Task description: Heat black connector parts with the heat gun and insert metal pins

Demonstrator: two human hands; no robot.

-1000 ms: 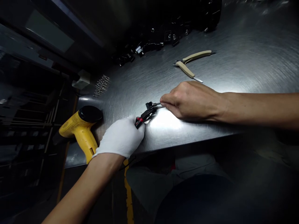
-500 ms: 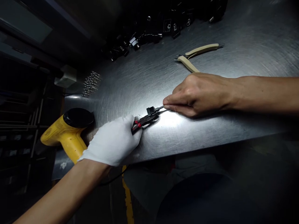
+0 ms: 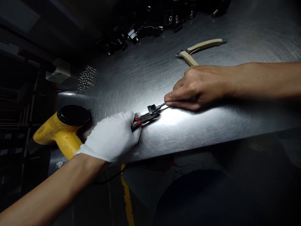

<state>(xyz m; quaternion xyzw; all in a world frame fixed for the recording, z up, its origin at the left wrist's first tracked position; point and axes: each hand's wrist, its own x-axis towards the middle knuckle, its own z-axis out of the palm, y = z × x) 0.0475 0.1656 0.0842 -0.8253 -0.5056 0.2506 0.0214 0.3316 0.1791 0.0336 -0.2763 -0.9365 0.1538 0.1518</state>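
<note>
In a white glove, my left hand (image 3: 113, 135) is closed around the red and black handles of a pair of pliers (image 3: 147, 118). A small black block-shaped part (image 3: 152, 109) sits at the jaws of the pliers, just above the steel table. My bare right hand (image 3: 191, 89) pinches a thin metal rod (image 3: 162, 105) between thumb and fingertips. The rod's far end meets the right side of the black part. What lies inside the right fist is hidden.
Cream-handled cutters (image 3: 202, 47) lie spread on the steel table (image 3: 131, 75) beyond my right hand. A yellow heat gun (image 3: 63, 131) is left of my glove. Small metal pins (image 3: 87, 79) stand in rows farther back. Several dark parts (image 3: 169, 18) are heaped along the back.
The camera view has shifted slightly, so the heat gun and pins appear farther left. Both hands keep their holds, and the rod still meets the black part.
</note>
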